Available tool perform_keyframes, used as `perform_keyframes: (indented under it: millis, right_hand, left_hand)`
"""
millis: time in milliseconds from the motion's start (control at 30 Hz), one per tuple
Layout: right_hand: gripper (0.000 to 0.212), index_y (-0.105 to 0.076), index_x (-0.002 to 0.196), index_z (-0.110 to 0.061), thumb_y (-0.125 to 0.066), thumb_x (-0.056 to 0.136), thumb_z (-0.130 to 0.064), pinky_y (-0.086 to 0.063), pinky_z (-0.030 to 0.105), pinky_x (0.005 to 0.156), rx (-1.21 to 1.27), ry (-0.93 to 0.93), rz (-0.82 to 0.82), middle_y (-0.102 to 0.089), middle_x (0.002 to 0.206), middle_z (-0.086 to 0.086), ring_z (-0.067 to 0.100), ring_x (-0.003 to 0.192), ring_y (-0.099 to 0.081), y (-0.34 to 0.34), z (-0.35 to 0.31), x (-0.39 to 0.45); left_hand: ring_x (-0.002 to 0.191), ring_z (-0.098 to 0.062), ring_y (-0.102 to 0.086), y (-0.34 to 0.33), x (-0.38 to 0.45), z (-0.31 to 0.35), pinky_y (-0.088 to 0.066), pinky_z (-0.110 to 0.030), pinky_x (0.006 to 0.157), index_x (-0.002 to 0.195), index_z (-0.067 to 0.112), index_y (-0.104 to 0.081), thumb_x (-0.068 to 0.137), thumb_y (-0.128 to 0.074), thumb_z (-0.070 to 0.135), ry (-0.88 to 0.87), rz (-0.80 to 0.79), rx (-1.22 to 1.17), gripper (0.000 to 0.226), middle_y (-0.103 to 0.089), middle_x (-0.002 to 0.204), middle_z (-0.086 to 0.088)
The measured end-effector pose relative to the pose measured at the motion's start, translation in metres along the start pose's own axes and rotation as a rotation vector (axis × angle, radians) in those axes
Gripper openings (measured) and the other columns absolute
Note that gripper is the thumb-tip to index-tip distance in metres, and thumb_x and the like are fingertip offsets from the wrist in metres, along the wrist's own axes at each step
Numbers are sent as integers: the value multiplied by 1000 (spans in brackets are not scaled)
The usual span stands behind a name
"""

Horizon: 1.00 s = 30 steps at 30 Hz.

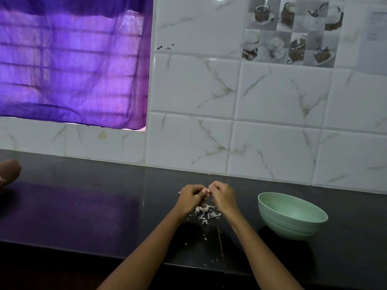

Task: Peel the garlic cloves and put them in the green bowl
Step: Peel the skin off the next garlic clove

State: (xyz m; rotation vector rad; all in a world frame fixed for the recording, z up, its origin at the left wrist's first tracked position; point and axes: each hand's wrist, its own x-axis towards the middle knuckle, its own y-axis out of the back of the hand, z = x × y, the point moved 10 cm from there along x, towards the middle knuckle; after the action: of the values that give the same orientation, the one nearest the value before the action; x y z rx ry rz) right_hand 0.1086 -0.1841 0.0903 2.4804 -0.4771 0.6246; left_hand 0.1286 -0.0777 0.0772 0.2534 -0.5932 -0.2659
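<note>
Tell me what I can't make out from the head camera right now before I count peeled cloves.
- Garlic clove: only a pale sliver shows between the left hand and right hand; curled fingers hide how much is peeled.
- Green bowl: the near wall blocks its bottom, so any cloves inside are hidden.
- Peel scraps: too small to tell skins from cloves.
- Brown object at left: cut off by the edge.

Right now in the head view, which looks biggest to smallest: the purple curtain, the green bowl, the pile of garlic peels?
1. purple curtain, by far
2. green bowl
3. pile of garlic peels

The curtain hangs farther from the camera, so its lead is safe.
</note>
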Motion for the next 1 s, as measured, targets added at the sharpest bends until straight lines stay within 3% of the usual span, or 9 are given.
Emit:
perform_keyframes:
  millis: [133, 267, 400, 500, 600, 767, 833, 900, 1000]
  right_hand:
    - [48, -41, 52, -19, -36, 100, -20, -30, 19, 49, -178, 160, 2, -44, 50, -4, 6, 48, -40, -3, -18, -3]
    - [53, -46, 51, -15, -36, 100, -31, -32, 21, 49, -98, 122, 63, -45, 47, -2, 7, 45, -42, 0, -14, -1]
    - [31, -57, 69, -15, -48, 97, -27, -37, 25, 53, 176, 24, 98, -52, 56, -4, 10, 52, -48, 2, -3, -3]
    - [17, -67, 75, -16, -60, 90, -17, -38, 18, 56, 199, 115, -43, -58, 61, -8, -1, 52, -50, -14, -28, -7]
    - [18, -75, 80, -8, -68, 84, -24, -39, 21, 57, 22, 213, -176, -63, 63, 1, 2, 56, -53, -39, -56, -16]
    - [27, -67, 101, -4, -51, 94, -25, -41, 15, 73, -247, 204, -204, -61, 101, 9, 21, 97, -55, -35, -72, -7]
    - [53, -31, 144, -4, -32, 101, -35, -23, 26, 112, -180, 95, -267, -30, 150, 10, 22, 140, -24, -53, -76, -19]
    - [68, 2, 148, -10, -19, 98, -51, 7, 34, 117, -177, 30, -283, 4, 156, 3, 19, 145, 10, -57, -78, -25]
    - [78, -12, 147, 0, -13, 95, -58, 1, 40, 118, -130, -184, -162, -7, 157, 14, 24, 146, 1, -9, -61, 9]
  left_hand:
    - [52, -9, -47, -5, -2, -4, -44, -17, 52, 62, 9, -54, 98, -40, 6, 124, -30, -233, 39, -50, 57, -2]
    - [53, -5, -51, -10, -7, -5, -46, -17, 55, 66, 9, -55, 98, -37, 8, 203, -77, -372, 37, -54, 59, 1]
    - [56, -13, -56, 6, -6, -21, -52, -26, 61, 67, 4, -57, 90, -42, 3, 375, 190, -715, 27, -55, 63, -6]
    - [73, -21, -56, 11, -7, -28, -48, -32, 71, 84, 5, -58, 92, -43, 15, 460, 338, -1213, 20, -59, 83, -10]
    - [106, -33, -56, 6, -7, -26, -42, -43, 95, 112, 4, -54, 96, -42, 32, 503, 358, -1432, 35, -58, 112, -16]
    - [121, -30, -50, 7, -6, -17, -37, -39, 100, 123, -2, -50, 100, -31, 32, 464, 433, -1467, 45, -55, 128, -15]
    - [128, -25, -46, 6, -6, -4, -33, -35, 103, 139, 3, -38, 100, -24, 39, 381, 375, -1256, 55, -52, 132, -10]
    - [135, -20, -37, 0, -11, 24, -30, -32, 109, 141, 12, -33, 98, -22, 48, 284, 317, -969, 58, -39, 143, -3]
    - [135, -27, -36, -14, -24, 60, -35, -31, 105, 141, 5, -34, 102, -23, 37, 298, 225, -806, 52, -36, 147, -13]
